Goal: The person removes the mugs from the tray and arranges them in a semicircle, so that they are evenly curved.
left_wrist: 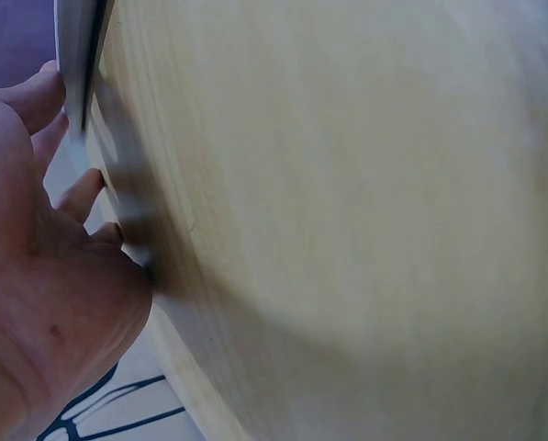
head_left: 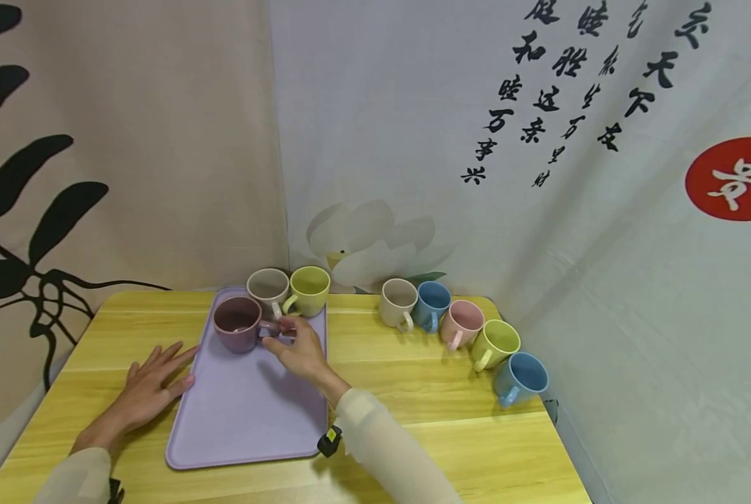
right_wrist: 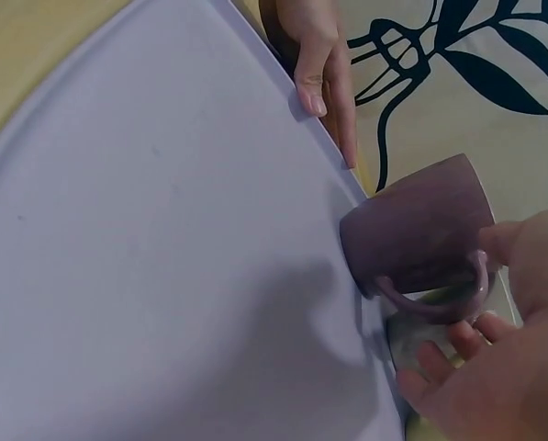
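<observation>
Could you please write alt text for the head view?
A right hand holds the handle of a purple mug on a lilac tray; the left hand lies flat at the tray's edge. Two mugs stand behind, five more on the table.

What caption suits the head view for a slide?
Right hand at the purple mug's handle on a lilac tray; left hand flat beside it.

The right hand (right_wrist: 494, 377) has its fingers (right_wrist: 508, 243) at the handle of a purple mug (right_wrist: 420, 225) standing on a lilac tray (right_wrist: 154, 266). Beyond the fingers, another hand (right_wrist: 319, 64) lies flat along the tray's edge.
</observation>
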Demonstrator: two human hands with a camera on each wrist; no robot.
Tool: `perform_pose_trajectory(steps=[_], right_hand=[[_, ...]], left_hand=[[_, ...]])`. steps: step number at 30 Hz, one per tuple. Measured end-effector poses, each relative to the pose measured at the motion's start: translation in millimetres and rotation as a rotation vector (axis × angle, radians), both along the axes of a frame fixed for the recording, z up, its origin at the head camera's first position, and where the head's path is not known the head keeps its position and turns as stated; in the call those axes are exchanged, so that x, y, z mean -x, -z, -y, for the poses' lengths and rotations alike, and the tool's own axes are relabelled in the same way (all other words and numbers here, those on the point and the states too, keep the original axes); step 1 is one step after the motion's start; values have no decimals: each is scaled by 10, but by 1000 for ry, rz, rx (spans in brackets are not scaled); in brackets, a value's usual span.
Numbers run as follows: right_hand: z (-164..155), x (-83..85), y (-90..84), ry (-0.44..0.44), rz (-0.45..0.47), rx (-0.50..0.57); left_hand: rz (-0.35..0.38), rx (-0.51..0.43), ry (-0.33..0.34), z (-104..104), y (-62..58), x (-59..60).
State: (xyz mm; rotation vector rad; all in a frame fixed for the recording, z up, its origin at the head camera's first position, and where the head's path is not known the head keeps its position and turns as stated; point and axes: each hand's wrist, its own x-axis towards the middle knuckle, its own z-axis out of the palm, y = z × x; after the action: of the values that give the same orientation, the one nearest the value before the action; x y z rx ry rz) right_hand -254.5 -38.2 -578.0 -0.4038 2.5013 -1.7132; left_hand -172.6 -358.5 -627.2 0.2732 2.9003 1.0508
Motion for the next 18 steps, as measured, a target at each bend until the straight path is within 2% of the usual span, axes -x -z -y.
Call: perform_pose_trajectory(steps=[11, 15, 18], right_hand=[[121, 2, 21, -58, -95, -5], [156, -30, -4, -68, -85, -19], [174, -62, -28, -71, -44, -14]], left_hand=[[3, 2, 0, 1, -14, -3], [3, 8, -1, 0, -11, 0], [4, 8, -1, -2, -12, 3]])
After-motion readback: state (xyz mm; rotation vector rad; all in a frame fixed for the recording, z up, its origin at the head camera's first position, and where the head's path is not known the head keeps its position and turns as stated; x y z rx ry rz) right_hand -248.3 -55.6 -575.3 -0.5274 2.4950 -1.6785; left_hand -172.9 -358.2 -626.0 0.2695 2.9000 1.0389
